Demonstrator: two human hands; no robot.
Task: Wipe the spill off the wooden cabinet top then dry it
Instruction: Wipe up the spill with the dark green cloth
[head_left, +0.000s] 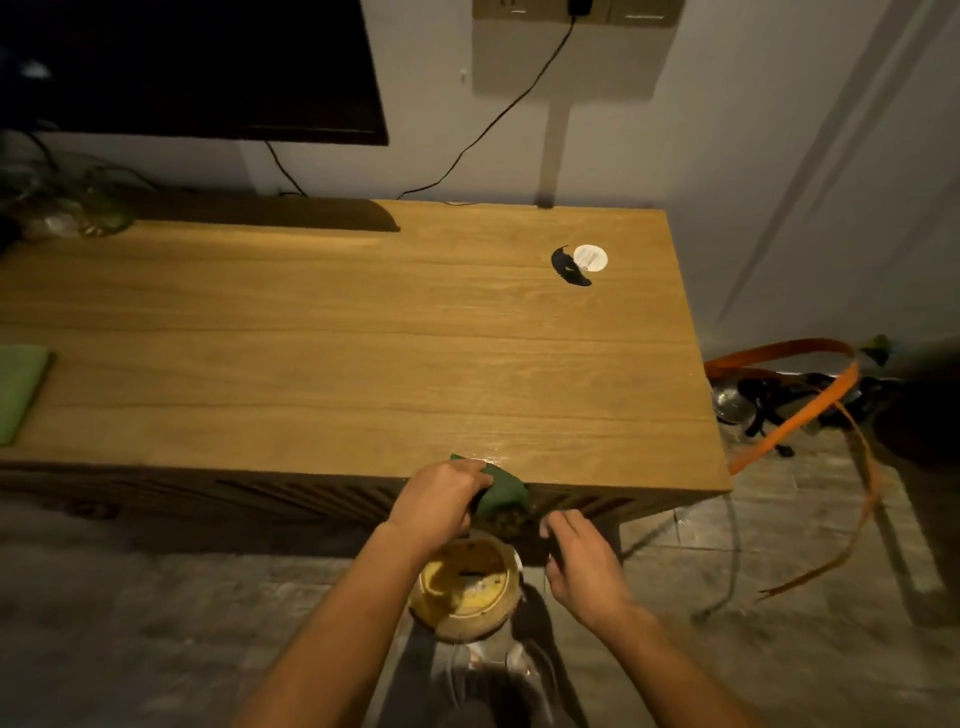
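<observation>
The wooden cabinet top (337, 332) fills the middle of the view. My left hand (441, 499) grips a dark green cloth (501, 496) at the cabinet's front edge, and the cloth hangs over that edge. A wet sheen (493, 457) shows on the wood just behind the cloth. Brownish crumbs cling to the cloth's lower end. My right hand (576, 561) hovers just right of the cloth and below the edge, fingers loosely curled, holding nothing that I can see. A yellow bowl (462, 587) sits under both hands.
A light green folded cloth (21, 389) lies at the cabinet's left end. A white round lid (590, 258) and a dark object (566, 267) lie at the back right. A TV (192, 67) hangs above. Orange straps (800, 410) and gear lie on the floor at right.
</observation>
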